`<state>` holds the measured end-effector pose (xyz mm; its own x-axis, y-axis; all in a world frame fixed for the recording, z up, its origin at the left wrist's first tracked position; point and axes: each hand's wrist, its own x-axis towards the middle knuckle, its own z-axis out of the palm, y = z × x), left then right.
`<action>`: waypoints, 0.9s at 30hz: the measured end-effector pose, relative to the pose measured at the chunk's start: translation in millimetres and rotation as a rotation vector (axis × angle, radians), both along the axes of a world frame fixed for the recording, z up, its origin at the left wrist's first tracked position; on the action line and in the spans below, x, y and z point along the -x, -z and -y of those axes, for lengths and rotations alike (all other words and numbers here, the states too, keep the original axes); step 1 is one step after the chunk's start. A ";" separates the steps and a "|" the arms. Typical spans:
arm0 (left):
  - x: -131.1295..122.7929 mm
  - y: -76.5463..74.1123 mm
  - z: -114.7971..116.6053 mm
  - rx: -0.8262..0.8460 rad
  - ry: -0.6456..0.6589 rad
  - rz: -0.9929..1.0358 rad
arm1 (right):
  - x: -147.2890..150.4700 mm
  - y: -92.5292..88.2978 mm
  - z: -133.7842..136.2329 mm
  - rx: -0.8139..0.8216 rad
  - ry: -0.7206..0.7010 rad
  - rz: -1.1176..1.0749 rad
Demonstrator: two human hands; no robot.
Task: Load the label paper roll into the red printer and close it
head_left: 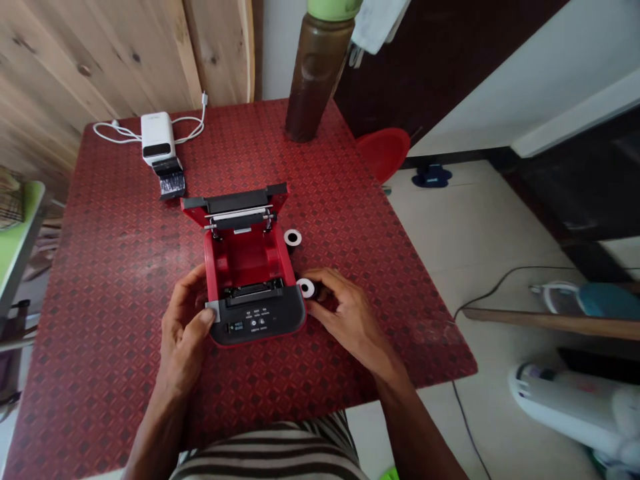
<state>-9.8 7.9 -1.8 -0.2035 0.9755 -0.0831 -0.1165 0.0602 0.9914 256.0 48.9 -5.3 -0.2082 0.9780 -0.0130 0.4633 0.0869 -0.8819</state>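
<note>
Head view: open red printer (249, 267) bay empty; right hand (345, 313) grasps paper roll (306, 288).

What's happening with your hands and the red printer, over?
Left hand holds printer, lid open. Right hand grips paper roll beside it. Second roll behind, apart.

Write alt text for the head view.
A person's left hand grips an open red thermal printer on a red table; the right hand holds a white paper roll beside it. A second roll lies behind.
</note>
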 end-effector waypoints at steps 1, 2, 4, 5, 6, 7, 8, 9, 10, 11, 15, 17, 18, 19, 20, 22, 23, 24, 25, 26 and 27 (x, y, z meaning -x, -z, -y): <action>0.1 0.2 0.2 0.001 0.000 0.002 | -2.8 -0.8 0.7 0.017 0.029 -0.037; 0.3 0.5 0.3 0.000 -0.001 0.003 | -7.2 -3.4 1.8 0.035 0.065 -0.084; 0.5 0.7 0.5 0.001 0.000 -0.002 | -19.1 -14.5 4.8 0.075 0.122 -0.178; 0.6 0.6 0.6 0.004 -0.001 -0.006 | -25.1 -22.5 6.1 0.092 0.125 -0.214; 0.7 0.5 0.6 0.006 -0.003 -0.008 | -30.3 -31.3 6.8 0.101 0.104 -0.244; 0.8 0.1 0.6 0.006 -0.005 -0.009 | -34.2 -40.3 6.8 0.101 0.064 -0.273; 0.9 -0.3 0.7 0.005 -0.005 -0.008 | -36.5 -48.8 5.9 0.099 0.009 -0.304; 1.0 -0.8 0.7 0.004 0.000 -0.006 | -37.2 -56.3 4.1 0.097 -0.055 -0.341; 1.0 -1.5 0.8 0.005 0.010 -0.003 | -36.2 -62.7 1.5 0.098 -0.119 -0.381; 1.1 -2.2 1.0 0.007 0.021 0.001 | -33.9 -67.8 -1.7 0.106 -0.177 -0.416; 1.1 -4.7 1.5 0.022 0.035 -0.004 | -16.2 -82.0 -16.1 0.179 -0.329 -0.408; 1.2 -5.1 1.7 0.024 0.037 -0.008 | -5.4 -88.7 -23.1 0.169 -0.389 -0.321; 1.2 -5.0 1.7 0.026 0.043 -0.007 | 0.3 -92.0 -26.7 0.132 -0.409 -0.253; 1.3 -4.8 1.7 0.027 0.047 -0.005 | 6.2 -95.1 -30.2 0.071 -0.420 -0.167; 1.3 -4.7 1.6 0.028 0.052 -0.003 | 12.6 -97.7 -33.8 -0.008 -0.422 -0.068; 1.3 -4.7 1.3 0.030 0.056 -0.006 | 26.8 -100.1 -40.9 -0.172 -0.419 0.141; 1.2 -5.0 1.1 0.028 0.059 -0.006 | 34.5 -99.9 -44.2 -0.230 -0.429 0.237; 1.2 -5.6 1.0 0.026 0.063 -0.005 | 42.3 -98.8 -47.3 -0.268 -0.443 0.325; 1.2 -6.3 0.9 0.027 0.068 -0.006 | 50.1 -97.2 -49.9 -0.288 -0.459 0.407; 1.3 -7.1 0.8 0.028 0.075 -0.008 | 57.6 -95.3 -52.2 -0.296 -0.471 0.480; 1.4 -7.8 0.9 0.032 0.081 -0.011 | 64.7 -93.5 -53.9 -0.296 -0.476 0.545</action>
<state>-11.2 7.0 6.1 -0.1245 0.9858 -0.1127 -0.0994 0.1006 0.9900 191.3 102.8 88.2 -0.6452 0.7639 0.0133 0.6786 0.5810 -0.4494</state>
